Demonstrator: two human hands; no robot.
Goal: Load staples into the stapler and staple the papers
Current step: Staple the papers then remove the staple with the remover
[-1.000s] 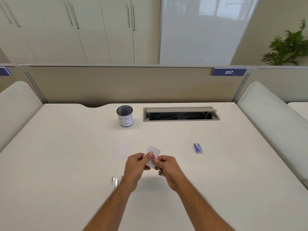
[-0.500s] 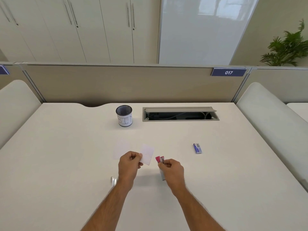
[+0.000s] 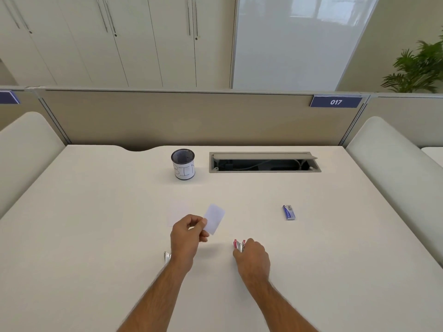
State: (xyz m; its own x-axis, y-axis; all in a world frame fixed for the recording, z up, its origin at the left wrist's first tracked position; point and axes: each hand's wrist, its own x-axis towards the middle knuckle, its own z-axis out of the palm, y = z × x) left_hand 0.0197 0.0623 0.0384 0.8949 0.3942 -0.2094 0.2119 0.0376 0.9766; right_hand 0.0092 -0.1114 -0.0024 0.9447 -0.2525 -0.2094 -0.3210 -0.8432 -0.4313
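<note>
Left hand point(image 3: 185, 234) is pinching the small paper slips point(image 3: 214, 218) up off the worktop point(image 3: 96, 236); right hand point(image 3: 251, 258) is closing its grip on the pink stapler point(image 3: 239, 244), nose pointing away, paper lying up-left of it

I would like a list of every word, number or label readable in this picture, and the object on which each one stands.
"017": white digits on the blue plate at the top of the desk partition.
"BIN": handwritten on the white label of the mesh cup; the last letter is partly turned away.
Small blue box on the table: it carries print, too small to read.
Second blue plate at the left edge: no text visible.
</note>
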